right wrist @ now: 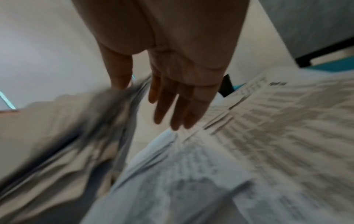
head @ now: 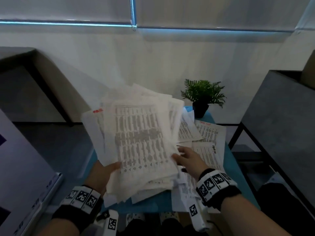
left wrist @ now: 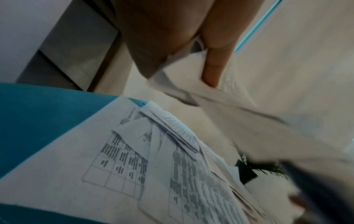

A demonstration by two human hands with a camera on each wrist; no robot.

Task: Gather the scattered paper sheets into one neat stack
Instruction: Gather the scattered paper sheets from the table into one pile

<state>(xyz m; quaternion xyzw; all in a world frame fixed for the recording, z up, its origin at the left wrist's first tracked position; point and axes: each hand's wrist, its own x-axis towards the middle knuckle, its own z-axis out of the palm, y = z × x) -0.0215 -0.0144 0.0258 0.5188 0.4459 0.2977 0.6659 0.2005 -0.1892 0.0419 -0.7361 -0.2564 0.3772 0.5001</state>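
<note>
White printed sheets fill the head view: a thick, uneven bundle of paper [head: 136,142] is lifted above the blue desk [head: 153,206], its sheets fanned out of line. The left hand [head: 102,174] grips the bundle's near left corner, thumb lying on the top sheet. The right hand [head: 186,158] is at the bundle's right edge with fingers extended and nothing clasped in it; whether the fingertips touch the paper is unclear. More loose sheets [head: 207,142] lie overlapping on the desk under and to the right of the bundle. A potted plant [head: 202,96] stands at the far right corner of the desk.

From the left wrist, the left hand [left wrist: 172,37] pinches the bundle's [left wrist: 220,97] corner, with 1 finger pressed against the paper. Below it, crumpled and overlapping loose sheets [left wrist: 153,166] with printed tables lie on the blue desk [left wrist: 38,121].

From the right wrist, the picture is heavily blurred. The right hand [right wrist: 172,75] is spread with straight fingers [right wrist: 178,112], holding nothing, between the bundle's edge [right wrist: 67,128] on the left and the loose sheets [right wrist: 249,136] on the desk below.
</note>
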